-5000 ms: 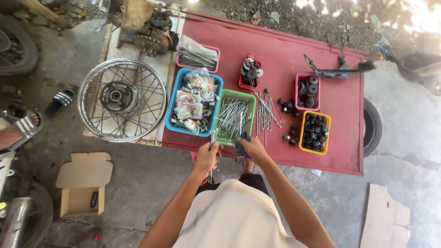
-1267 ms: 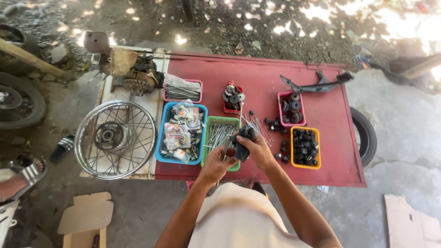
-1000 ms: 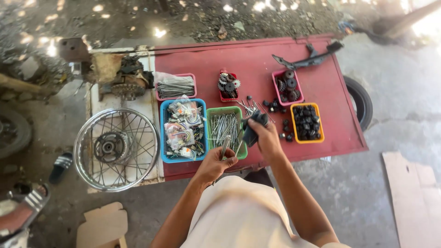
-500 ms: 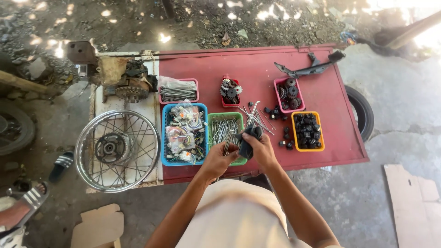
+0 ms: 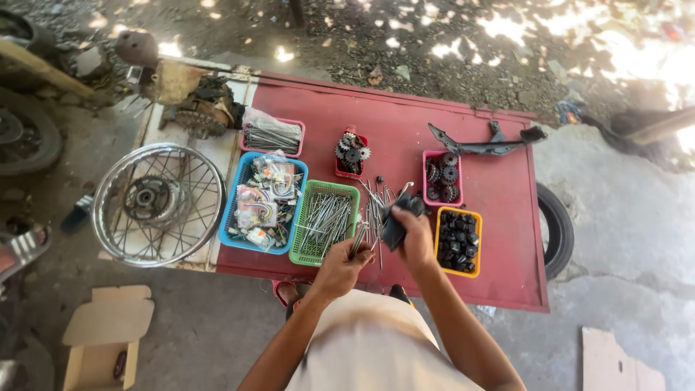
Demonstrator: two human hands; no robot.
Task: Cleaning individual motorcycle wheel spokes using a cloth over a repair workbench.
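Nearest me, my left hand [image 5: 339, 269] is closed around a thin metal spoke [image 5: 357, 245], pinched near one end so the rest points up toward the loose spokes [image 5: 376, 210] on the red tabletop [image 5: 499, 282]. My right hand [image 5: 415, 235] is gripping a dark tool [image 5: 394, 226], fingers wrapped round its body, held just above the tabletop edge beside the spoke tip, so the two look lined up to work on each other. Cannot tell what kind of tool it is; my hand covers most of it.

Just past the hands: green basket [image 5: 300, 250] full of long spokes, blue basket [image 5: 233, 217] of bagged small parts to its left, orange tray [image 5: 439, 246] of black pieces to the right. All sorted by kind, within reach.

Further back: pink tray [image 5: 428, 174] with gears, small red tray [image 5: 342, 171] with sprockets, another pink tray [image 5: 297, 134] with bundled spokes under plastic. A spoked wheel rim [image 5: 159, 205] lies flat at the left end, partly on a pale board. A black bracket [image 5: 478, 145] sits by the far right edge.

Farthest: an engine part [image 5: 203, 108] at the back left corner, detail murky. A tyre [image 5: 557, 228] pokes out from under the tabletop, mostly hidden. Cardboard box [image 5: 101, 333] on the ground, contents unclear.
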